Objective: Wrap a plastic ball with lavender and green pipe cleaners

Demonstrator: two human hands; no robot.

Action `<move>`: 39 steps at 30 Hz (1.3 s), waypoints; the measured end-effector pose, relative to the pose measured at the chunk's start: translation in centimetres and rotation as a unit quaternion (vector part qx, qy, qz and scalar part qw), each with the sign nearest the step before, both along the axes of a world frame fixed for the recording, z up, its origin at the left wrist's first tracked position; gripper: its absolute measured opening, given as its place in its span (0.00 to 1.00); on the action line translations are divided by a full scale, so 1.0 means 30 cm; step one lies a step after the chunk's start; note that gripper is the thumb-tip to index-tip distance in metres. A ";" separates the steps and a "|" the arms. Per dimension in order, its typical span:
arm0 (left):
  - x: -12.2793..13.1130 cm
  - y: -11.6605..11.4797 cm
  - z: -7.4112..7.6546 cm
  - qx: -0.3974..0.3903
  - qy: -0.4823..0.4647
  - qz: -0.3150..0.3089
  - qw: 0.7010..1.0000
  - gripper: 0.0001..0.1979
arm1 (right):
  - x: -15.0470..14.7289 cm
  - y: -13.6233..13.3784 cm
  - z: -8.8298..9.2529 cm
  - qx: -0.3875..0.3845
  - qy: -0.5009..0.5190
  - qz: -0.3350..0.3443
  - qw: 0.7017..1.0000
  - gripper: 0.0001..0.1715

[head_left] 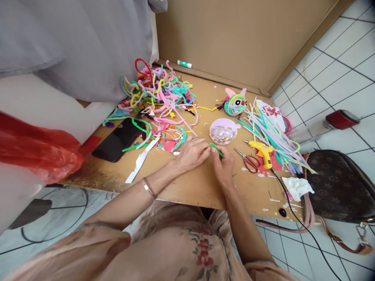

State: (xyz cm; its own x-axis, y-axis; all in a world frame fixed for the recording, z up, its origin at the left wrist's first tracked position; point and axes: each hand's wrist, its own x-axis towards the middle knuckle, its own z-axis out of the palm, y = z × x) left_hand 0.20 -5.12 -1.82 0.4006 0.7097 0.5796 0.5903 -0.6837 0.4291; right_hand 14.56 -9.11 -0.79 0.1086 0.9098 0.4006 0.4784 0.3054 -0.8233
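A short green pipe cleaner (216, 150) is folded between the thumb and fingers of my right hand (224, 167). My left hand (193, 153) meets it from the side, its fingers pinched at the left end of the green piece; the fingertips partly hide that contact. Just beyond both hands sits a round lilac pipe-cleaner piece (223, 130) with a clear, speckled middle. Behind it stands a ball-shaped animal figure (235, 102) wound in coloured pipe cleaners, with pink ears, round eyes and a red nose.
Tangled pipe cleaners (161, 89) and a black phone (115, 140) lie at left. Scissors (249, 162), a yellow glue gun (261, 151) with its cord, and straight pipe cleaners (271, 134) are at right. A brown handbag (341, 185) sits beside the table; a glue stick (184, 64) lies at the back.
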 end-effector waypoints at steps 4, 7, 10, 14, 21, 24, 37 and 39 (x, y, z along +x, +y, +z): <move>-0.005 0.007 -0.008 0.061 0.056 0.013 0.997 0.15 | -0.001 -0.003 -0.004 0.000 -0.021 -0.013 1.000 0.16; -0.014 0.013 -0.005 0.088 0.067 0.014 0.994 0.15 | -0.007 -0.009 -0.004 -0.017 -0.012 -0.008 1.000 0.17; -0.017 0.010 0.002 0.105 0.064 0.019 0.992 0.15 | -0.015 -0.012 0.001 -0.029 -0.006 -0.001 1.000 0.19; -0.008 0.007 0.012 0.087 0.037 0.044 0.995 0.15 | -0.030 -0.018 0.010 -0.022 0.006 0.006 1.000 0.19; -0.059 0.063 0.029 -0.100 -0.180 0.125 0.971 0.11 | -0.027 -0.042 0.014 -0.018 0.063 0.016 0.998 0.20; -0.059 0.057 0.034 -0.083 -0.158 0.097 0.979 0.13 | -0.012 -0.025 0.008 -0.043 0.115 0.003 0.992 0.20; -0.041 0.048 -0.001 -0.131 -0.216 0.053 0.966 0.10 | 0.010 -0.010 -0.005 -0.068 0.226 0.032 0.971 0.20; -0.026 0.029 0.010 -0.176 -0.236 0.022 0.955 0.11 | 0.013 -0.008 -0.006 -0.067 0.208 0.024 0.976 0.20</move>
